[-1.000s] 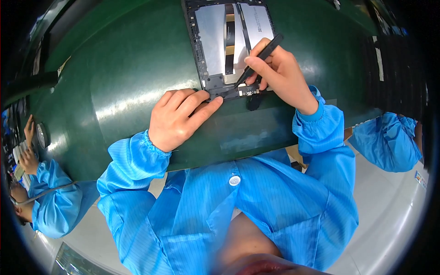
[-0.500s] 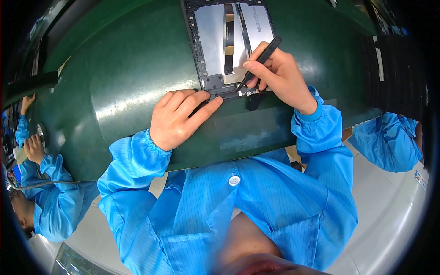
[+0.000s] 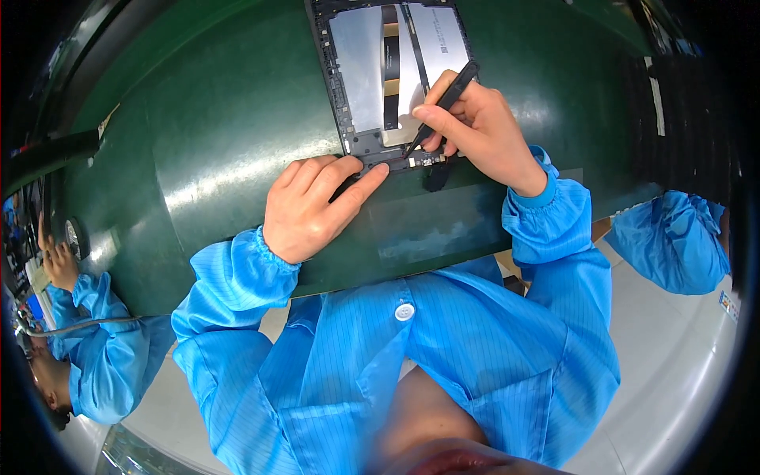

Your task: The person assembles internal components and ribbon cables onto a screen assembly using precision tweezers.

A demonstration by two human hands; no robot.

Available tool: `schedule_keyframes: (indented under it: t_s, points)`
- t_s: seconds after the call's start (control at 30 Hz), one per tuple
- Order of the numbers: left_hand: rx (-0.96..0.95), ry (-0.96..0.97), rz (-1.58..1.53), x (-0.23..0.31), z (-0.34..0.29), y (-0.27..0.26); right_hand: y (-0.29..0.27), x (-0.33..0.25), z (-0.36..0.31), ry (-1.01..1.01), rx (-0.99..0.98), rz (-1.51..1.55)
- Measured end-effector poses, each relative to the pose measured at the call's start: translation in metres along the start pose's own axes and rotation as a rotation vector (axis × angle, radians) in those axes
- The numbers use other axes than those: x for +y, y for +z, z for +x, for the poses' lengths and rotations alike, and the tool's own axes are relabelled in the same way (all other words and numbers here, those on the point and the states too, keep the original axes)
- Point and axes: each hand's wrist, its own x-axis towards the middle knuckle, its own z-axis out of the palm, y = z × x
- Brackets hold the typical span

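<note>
An opened tablet (image 3: 364, 143) lies on the green mat, a dark frame around two silver battery panels (image 3: 355, 71). A black ribbon cable (image 3: 391, 59) with gold-coloured parts runs between the panels. My right hand (image 3: 475, 127) pinches black tweezers (image 3: 450, 96), their tip down at the tablet's near edge, by a strip of small parts. Stretched out, the fingers of my left hand (image 3: 310, 206) rest on the near left corner of the frame, thumb close to the tweezer tip. A small black piece (image 3: 435, 177) sticks out from the near edge below my right fingers.
The green mat (image 3: 222, 142) covers the bench. A co-worker in a blue sleeve (image 3: 111, 356) sits at the left, hands near a round metal object (image 3: 73, 237). Another blue sleeve (image 3: 673, 241) shows at the right, beside a black ridged surface (image 3: 681, 127).
The tweezer tip has shifted slightly left along the near edge. The tablet appears a little further left. My left hand stays at the corner; the left co-worker's arms have moved.
</note>
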Motion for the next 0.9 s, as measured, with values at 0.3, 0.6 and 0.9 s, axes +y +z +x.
schedule_keyframes:
  t_s: [0.3,0.6,0.9]
  points:
    - [0.026,0.012,0.036,0.003,-0.001,0.001,-0.001,0.001,-0.004,-0.02,0.034,0.044]
    - [0.006,-0.006,0.015,0.002,-0.003,0.003,0.008,0.0,-0.002,-0.078,0.068,-0.053]
    - [0.049,-0.035,0.005,0.009,0.005,0.006,0.01,0.007,-0.001,-0.212,0.123,-0.198]
